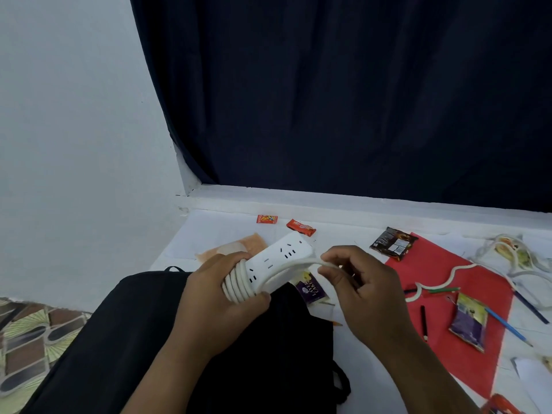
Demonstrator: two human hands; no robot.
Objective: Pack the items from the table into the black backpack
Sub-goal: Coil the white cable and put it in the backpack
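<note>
My left hand (219,297) grips a white power strip (280,255) above the black backpack (119,339), with several turns of its white cable (237,283) wound round the near end. My right hand (358,289) pinches the cable where it leaves the strip. The loose end of the cable (442,277) trails right across a red sheet (466,318). The backpack lies at the table's near left, partly under my forearms.
Snack packets lie about: two small red ones (301,227) at the back, a dark one (393,242), a purple one (310,289) beside the backpack, another purple one (469,321) on the red sheet. Pencils (507,325) and a plastic bag (513,252) lie at the right. A dark curtain hangs behind.
</note>
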